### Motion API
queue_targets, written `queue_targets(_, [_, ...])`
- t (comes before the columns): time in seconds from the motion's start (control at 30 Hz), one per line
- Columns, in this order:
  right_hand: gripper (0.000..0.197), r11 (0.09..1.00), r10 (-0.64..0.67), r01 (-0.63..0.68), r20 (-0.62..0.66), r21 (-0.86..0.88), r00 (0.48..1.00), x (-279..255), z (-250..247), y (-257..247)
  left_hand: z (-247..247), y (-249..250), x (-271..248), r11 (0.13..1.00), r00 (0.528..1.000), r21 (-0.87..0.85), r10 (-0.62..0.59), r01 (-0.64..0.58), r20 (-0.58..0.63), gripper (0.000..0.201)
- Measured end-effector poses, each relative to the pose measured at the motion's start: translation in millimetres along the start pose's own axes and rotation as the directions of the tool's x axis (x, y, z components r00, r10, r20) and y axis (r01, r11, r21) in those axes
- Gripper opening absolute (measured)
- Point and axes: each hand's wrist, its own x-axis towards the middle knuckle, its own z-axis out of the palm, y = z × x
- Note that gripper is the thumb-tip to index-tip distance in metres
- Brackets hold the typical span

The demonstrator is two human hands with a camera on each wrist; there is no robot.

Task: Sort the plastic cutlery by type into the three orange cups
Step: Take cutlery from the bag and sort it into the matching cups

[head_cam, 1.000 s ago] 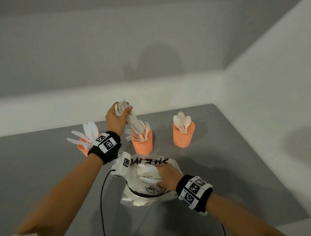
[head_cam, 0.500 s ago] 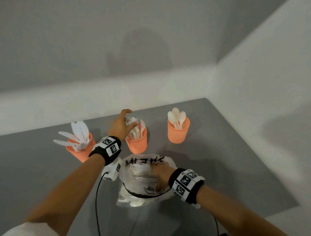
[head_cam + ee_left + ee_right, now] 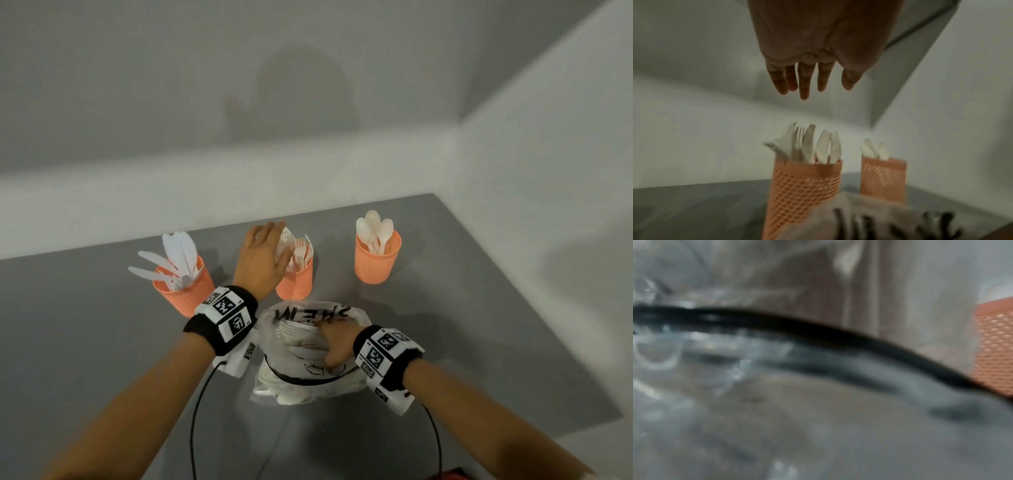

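Three orange mesh cups stand in a row. The left cup (image 3: 183,291) holds knives, the middle cup (image 3: 297,282) forks (image 3: 301,248), the right cup (image 3: 376,262) spoons (image 3: 373,228). My left hand (image 3: 274,243) hovers just over the middle cup with straight, empty fingers (image 3: 803,84); the forks (image 3: 818,146) stand below it. My right hand (image 3: 337,346) reaches into a clear plastic bag (image 3: 308,380) of white cutlery. Its fingers lie among the pieces, and the bag hides their grip. The right wrist view is a blur of bag film.
The grey table (image 3: 479,325) ends at white walls behind and to the right. Black cables (image 3: 195,421) run from both wristbands toward me. The table's right front corner lies close to my right forearm.
My left hand has lowered its bundle of forks into the middle cup and let go; it now hangs empty above it. My right hand stays at the bag.
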Motion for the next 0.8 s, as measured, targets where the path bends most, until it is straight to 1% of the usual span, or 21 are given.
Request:
queue_targets(0.03, [0.065, 1.0, 0.003, -0.003, -0.004, 0.016, 1.0, 1, 0, -1, -5, 3, -8, 0.997, 0.999, -0.077, -0.001, -0.002, -0.038, 0.056])
queue_targets(0.07, [0.062, 0.999, 0.008, -0.007, -0.016, 0.04, 1.0, 3, 0, -2, -9, 4, -16, 0.989, 0.999, -0.145, -0.008, 0.001, -0.048, 0.051])
queue_targets(0.17, [0.048, 0.997, 0.022, -0.018, -0.053, 0.081, 0.998, 8, -2, -6, -13, 7, -46, 0.962, 0.999, -0.271, -0.025, 0.03, 0.022, 0.037])
queue_targets(0.23, [0.042, 0.995, 0.039, -0.031, -0.077, 0.091, 0.996, 11, -1, -9, -8, 3, -65, 0.959, 0.996, -0.272, -0.062, 0.075, 0.058, 0.031])
queue_targets(0.3, [0.044, 0.993, 0.057, -0.046, -0.105, 0.106, 0.993, 14, 1, -10, 3, -5, -81, 0.967, 0.986, -0.205, -0.134, 0.152, 0.098, 0.04])
queue_targets(0.33, [0.048, 0.991, 0.069, -0.055, -0.112, 0.124, 0.991, 15, 2, -10, 9, -9, -88, 0.966, 0.975, -0.161, -0.18, 0.201, 0.132, 0.044])
queue_targets(0.4, [0.051, 0.988, 0.066, -0.047, -0.132, 0.147, 0.989, 17, 3, -10, 19, -15, -100, 0.938, 0.933, -0.119, -0.297, 0.325, 0.204, 0.034])
queue_targets(0.43, [0.048, 0.99, 0.053, -0.033, -0.138, 0.14, 0.989, 16, 3, -10, 22, -14, -104, 0.916, 0.907, -0.125, -0.344, 0.381, 0.243, 0.028])
queue_targets(0.47, [0.039, 0.99, 0.047, -0.029, -0.137, 0.134, 0.989, 16, 3, -10, 24, -14, -107, 0.899, 0.889, -0.142, -0.367, 0.414, 0.273, 0.026])
queue_targets(0.5, [0.026, 0.992, 0.042, -0.024, -0.143, 0.125, 0.989, 15, 4, -10, 25, -12, -108, 0.888, 0.88, -0.167, -0.37, 0.429, 0.297, 0.025])
queue_targets(0.53, [0.019, 0.992, 0.04, -0.022, -0.149, 0.122, 0.988, 14, 5, -9, 25, -11, -108, 0.882, 0.878, -0.188, -0.364, 0.432, 0.312, 0.026])
queue_targets(0.6, [0.026, 0.99, 0.04, -0.017, -0.162, 0.141, 0.986, 12, 8, -8, 23, -7, -107, 0.884, 0.879, -0.193, -0.352, 0.425, 0.322, 0.03])
queue_targets(0.7, [0.066, 0.985, 0.038, -0.005, -0.188, 0.17, 0.981, 9, 10, -4, 21, -4, -107, 0.901, 0.907, -0.193, -0.336, 0.388, 0.256, 0.041])
queue_targets(0.73, [0.073, 0.983, 0.032, 0.002, -0.188, 0.182, 0.982, 7, 10, -3, 19, -3, -108, 0.905, 0.917, -0.204, -0.328, 0.374, 0.226, 0.044])
queue_targets(0.8, [0.076, 0.977, 0.017, 0.026, -0.197, 0.213, 0.98, 2, 9, -1, 16, -1, -111, 0.908, 0.932, -0.228, -0.315, 0.351, 0.179, 0.047])
